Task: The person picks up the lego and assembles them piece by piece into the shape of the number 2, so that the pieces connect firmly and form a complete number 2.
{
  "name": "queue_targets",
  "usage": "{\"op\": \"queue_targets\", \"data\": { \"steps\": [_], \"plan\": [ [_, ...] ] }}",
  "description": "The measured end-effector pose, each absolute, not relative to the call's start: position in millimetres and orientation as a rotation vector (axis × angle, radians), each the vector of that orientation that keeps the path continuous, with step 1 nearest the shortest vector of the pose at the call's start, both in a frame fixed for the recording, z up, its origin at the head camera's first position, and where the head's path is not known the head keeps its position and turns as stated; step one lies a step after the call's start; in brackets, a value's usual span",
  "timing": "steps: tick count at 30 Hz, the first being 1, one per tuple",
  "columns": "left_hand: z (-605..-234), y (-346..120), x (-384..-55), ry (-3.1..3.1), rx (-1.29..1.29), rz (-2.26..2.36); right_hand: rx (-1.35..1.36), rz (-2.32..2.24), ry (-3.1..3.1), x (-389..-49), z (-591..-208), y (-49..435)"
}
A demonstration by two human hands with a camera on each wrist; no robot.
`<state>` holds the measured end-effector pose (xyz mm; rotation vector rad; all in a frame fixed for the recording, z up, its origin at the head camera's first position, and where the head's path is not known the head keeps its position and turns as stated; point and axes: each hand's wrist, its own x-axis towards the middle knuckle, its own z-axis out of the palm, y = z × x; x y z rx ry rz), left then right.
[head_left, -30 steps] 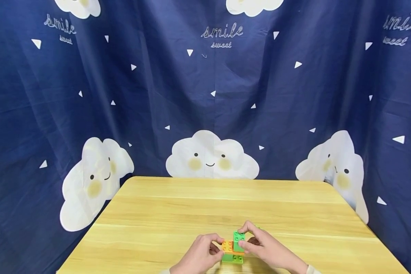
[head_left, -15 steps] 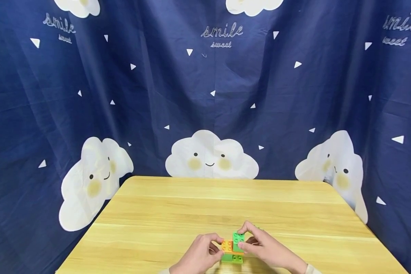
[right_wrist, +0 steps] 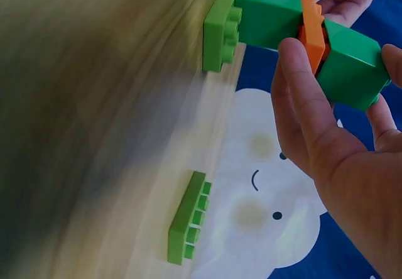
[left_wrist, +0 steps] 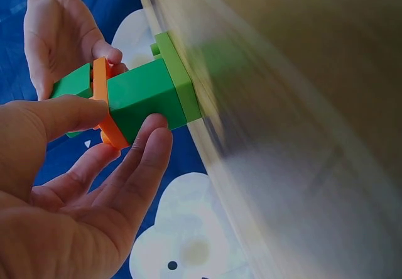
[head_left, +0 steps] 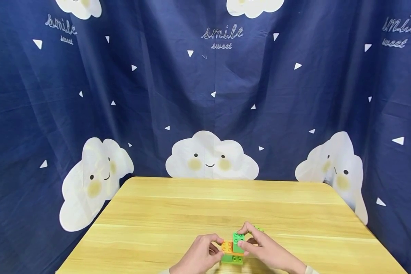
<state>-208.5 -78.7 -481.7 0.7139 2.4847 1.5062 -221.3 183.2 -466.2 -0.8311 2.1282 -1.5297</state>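
A small stack of toy building bricks stands near the table's front edge. At its base lies a light green plate point(right_wrist: 219, 31), under a green brick point(left_wrist: 146, 95). Across that brick sits an orange plate point(head_left: 227, 247); my left hand point(head_left: 199, 254) pinches its left end between thumb and index finger. My right hand point(head_left: 270, 249) grips an upper green brick point(right_wrist: 352, 64) over the orange plate's right end. In the right wrist view this brick is slightly tilted, and orange studs show in a narrow gap beneath it.
A second light green plate point(right_wrist: 186, 221) lies studs up on the wooden table point(head_left: 178, 213), mostly behind my right hand in the head view. A dark blue curtain point(head_left: 150, 95) with white clouds hangs round the table's back and sides.
Both hands keep their hold on the stack with hardly any movement. The head view shifts very slightly, and a bit more of the second light green plate shows behind my right hand.
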Motion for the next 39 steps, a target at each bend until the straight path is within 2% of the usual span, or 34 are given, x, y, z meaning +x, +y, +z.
{"op": "queue_targets", "data": {
  "steps": [11, 39],
  "plan": [
    [-480.5, -78.1, -209.0, 2.473, 0.698, 1.508, -0.777, -1.634, 1.943, -223.6, -468.3, 184.4],
    [-482.9, -78.4, -208.5, 2.478, 0.712, 1.502, -0.768, -1.646, 1.925, -224.9, -471.5, 184.8]
  ]
}}
